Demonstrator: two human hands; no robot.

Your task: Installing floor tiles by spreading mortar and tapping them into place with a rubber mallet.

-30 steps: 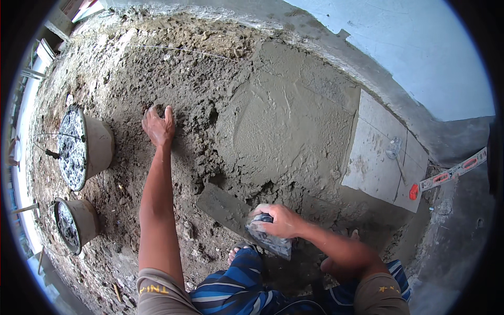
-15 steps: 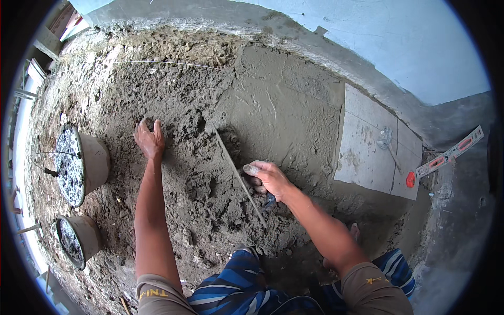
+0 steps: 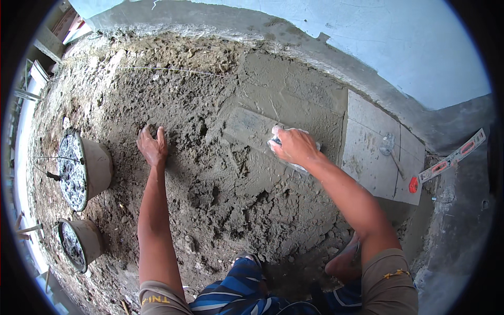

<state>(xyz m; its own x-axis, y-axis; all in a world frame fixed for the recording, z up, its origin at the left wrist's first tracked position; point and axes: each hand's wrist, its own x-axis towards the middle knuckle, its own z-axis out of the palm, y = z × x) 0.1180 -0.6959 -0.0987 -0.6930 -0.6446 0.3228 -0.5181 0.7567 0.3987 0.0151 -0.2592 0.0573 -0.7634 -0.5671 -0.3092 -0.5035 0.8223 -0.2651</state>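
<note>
Wet grey mortar (image 3: 302,197) covers the ground before me, lumpy toward me and smooth near the wall. My right hand (image 3: 297,147) is wrapped round the handle of a plastering trowel (image 3: 245,126). Its long flat metal blade lies on the smoothed mortar, stretching left and right of my fist. To the left, my left hand (image 3: 153,147) hovers over or rests on the rough mortar; I cannot tell which. Its fingers are apart and slightly curled, with nothing in them.
Pale floor tiles (image 3: 362,134) lie to the right, with a mallet (image 3: 387,144) and a spirit level (image 3: 452,157) on or beside them. Two buckets (image 3: 98,165) stand at the left. A white string (image 3: 168,69) runs before the pale blue wall (image 3: 404,47). My feet are in the mortar's near edge.
My right hand has swung the trowel up and away from me onto the smoother mortar; its blade, edge-on before, now lies flat. My left hand has hardly moved.
</note>
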